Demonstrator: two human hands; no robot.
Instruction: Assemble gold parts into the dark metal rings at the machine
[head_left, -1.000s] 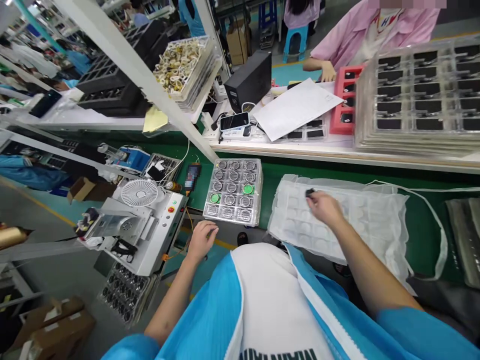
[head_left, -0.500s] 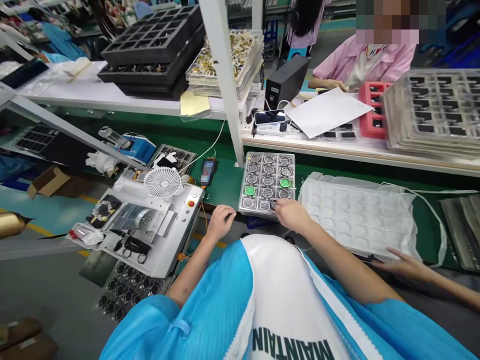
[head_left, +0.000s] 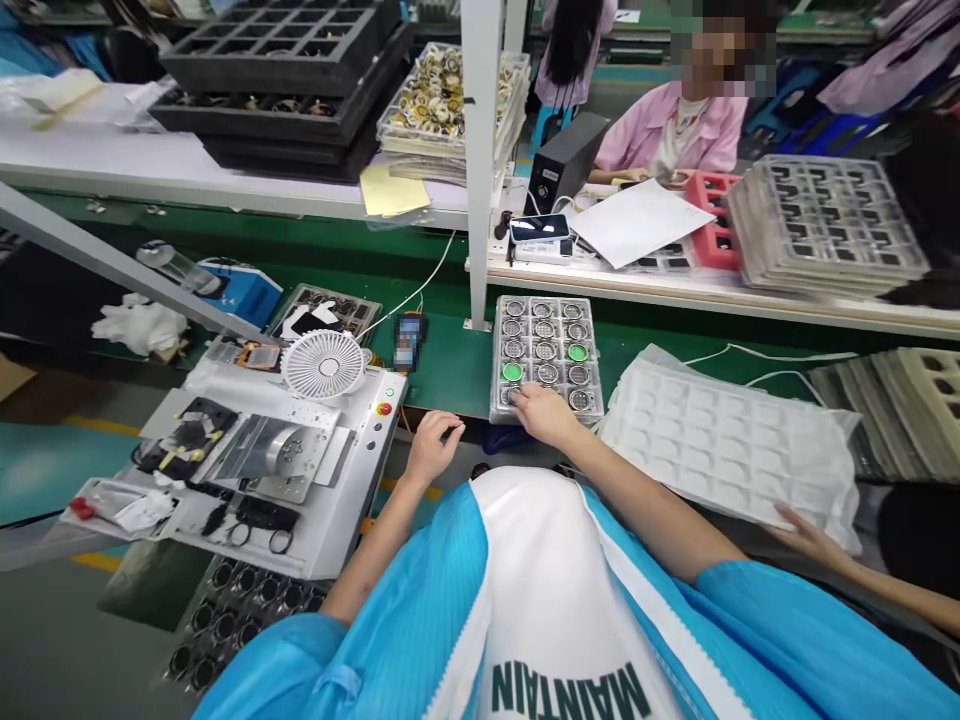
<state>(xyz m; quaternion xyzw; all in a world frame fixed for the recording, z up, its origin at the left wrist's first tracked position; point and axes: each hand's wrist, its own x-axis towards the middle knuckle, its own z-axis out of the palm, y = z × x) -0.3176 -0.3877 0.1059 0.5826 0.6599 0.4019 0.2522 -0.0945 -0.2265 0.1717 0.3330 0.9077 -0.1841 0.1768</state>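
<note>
A clear plastic tray (head_left: 496, 345) with round metal-rimmed parts in its compartments lies on the green bench in front of me. Two of those parts show bright green discs. My right hand (head_left: 546, 413) reaches over the tray's front edge, fingertips pinched at a round ring-like part (head_left: 513, 396) in the front left compartment. My left hand (head_left: 433, 447) hovers left of the tray, over the bench's front edge. Its fingers are curled together around a small dark thing (head_left: 451, 432) that is too small to name.
At left stands a machine (head_left: 352, 500) with buttons and a white fan (head_left: 324, 365). White moulded trays (head_left: 697, 430) lie at right, touched by another person's hand (head_left: 814, 545). A white post (head_left: 480, 200) rises behind the tray. Across the shelf sits a person in pink (head_left: 675, 135).
My right hand has moved left along the tray's front row, from the middle compartment to the left one. My left hand stays close to where it was. The view has shifted slightly.
</note>
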